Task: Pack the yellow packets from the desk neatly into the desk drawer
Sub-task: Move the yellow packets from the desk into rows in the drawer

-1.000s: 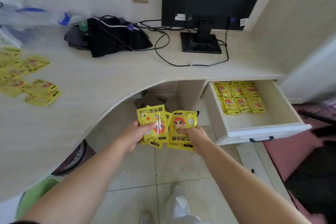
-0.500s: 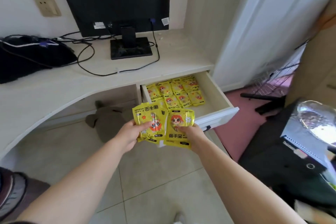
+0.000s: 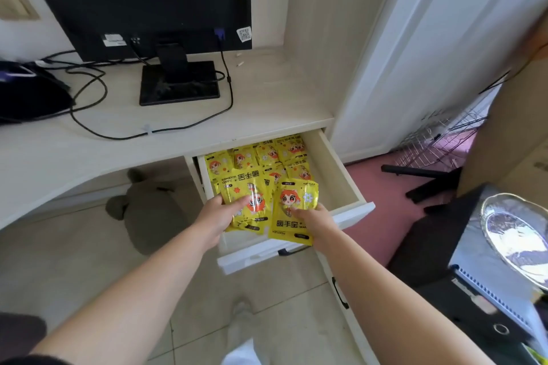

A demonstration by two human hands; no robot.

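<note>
i've turned and stepped in since a second ago: the drawer (image 3: 341,187), which was off to my right and well apart from my hands, now sits right under them. both hands are over its front half. my left hand (image 3: 218,218) is clamped on a small fanned stack of yellow packets (image 3: 246,195), thumb on top; how many are in the stack i can't tell. my right hand (image 3: 315,221) is pinched on a single packet (image 3: 293,210), which hangs just beside the stack and laps over the drawer's front edge. hands are close together but not touching.

the back half of the drawer already holds rows of stored packets (image 3: 267,154) lying flat, partly under the desk (image 3: 267,115) lip. the front half, below my hands, looks mostly bare.

judgement: the carry is done and placing is the step in hand. next is laying these down in front of the stored rows, flat and lined up. the packets look slick, so the fanned stack could slide apart on release. whether more packets wait on the desk isn't visible from here.
</note>
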